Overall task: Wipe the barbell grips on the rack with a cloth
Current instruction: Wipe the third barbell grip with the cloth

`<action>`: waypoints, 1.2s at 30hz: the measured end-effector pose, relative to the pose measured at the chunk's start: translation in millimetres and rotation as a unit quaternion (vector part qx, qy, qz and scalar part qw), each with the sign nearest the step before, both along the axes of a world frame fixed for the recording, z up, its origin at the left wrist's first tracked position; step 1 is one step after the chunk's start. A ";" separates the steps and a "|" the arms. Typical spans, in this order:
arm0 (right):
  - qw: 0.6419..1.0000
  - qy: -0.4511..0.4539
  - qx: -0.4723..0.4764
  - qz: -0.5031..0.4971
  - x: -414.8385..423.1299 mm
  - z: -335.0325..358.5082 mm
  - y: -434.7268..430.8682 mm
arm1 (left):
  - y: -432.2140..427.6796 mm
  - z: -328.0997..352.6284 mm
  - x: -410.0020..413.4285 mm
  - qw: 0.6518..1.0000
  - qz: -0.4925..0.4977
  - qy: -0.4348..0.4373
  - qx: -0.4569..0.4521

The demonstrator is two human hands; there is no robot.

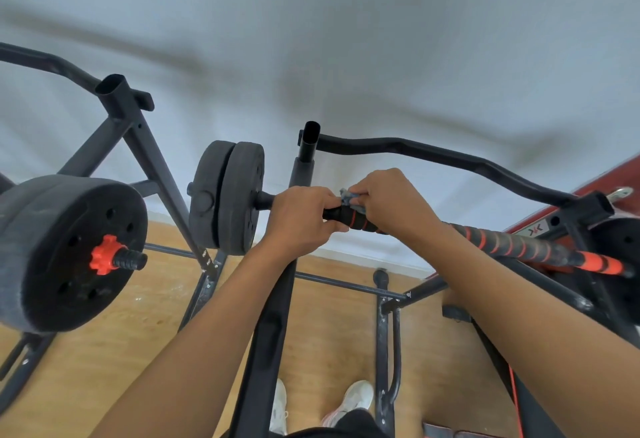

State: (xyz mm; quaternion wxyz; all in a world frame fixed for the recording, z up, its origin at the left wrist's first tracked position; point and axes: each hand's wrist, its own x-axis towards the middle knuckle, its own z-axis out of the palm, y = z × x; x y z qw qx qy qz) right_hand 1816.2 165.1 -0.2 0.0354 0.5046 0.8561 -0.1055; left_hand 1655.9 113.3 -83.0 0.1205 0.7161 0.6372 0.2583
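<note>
Both hands clamped on the barbell, cloth bunched in the right!

Left hand curls round the bar just inboard of the twin black plates, and its fingertips are tucked out of sight under the grip. Right hand pinches a grey-blue cloth against the black-and-red grip; most of the cloth is buried beneath the fingers, only a crumpled corner showing. Barbell lies across the black rack, its long axis running from the plates at centre-left down toward the lower right, where the far end is cut off. Nearer plate with a red collar sits at far left.
</note>
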 end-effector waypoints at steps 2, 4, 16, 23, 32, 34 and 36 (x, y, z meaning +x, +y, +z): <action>0.999 0.021 -0.031 0.002 -2.3 2.0 8.4 | -1.6 -1.7 -0.6 1.000 -0.006 -0.002 0.009; 0.999 -0.010 -0.045 0.027 -3.6 1.0 17.8 | -3.1 -1.8 -0.6 1.000 -0.016 -0.006 0.015; 0.998 -0.012 -0.052 0.020 10.4 -4.5 7.7 | -12.9 -12.9 42.7 0.970 0.025 0.239 0.033; 0.996 -0.047 0.064 0.043 16.3 -6.5 -25.7 | 8.7 5.2 42.5 0.949 0.015 0.311 -0.046; 0.997 -0.036 0.065 0.029 29.4 5.8 -13.1 | 46.6 17.9 26.5 0.966 -0.082 0.199 -0.145; 0.999 -0.020 0.034 -0.003 22.8 10.5 3.1 | 34.2 10.7 32.8 0.972 -0.049 0.227 -0.027; 0.999 -0.020 0.018 -0.019 16.7 8.0 7.6 | 27.0 3.5 42.7 0.965 -0.020 0.261 0.016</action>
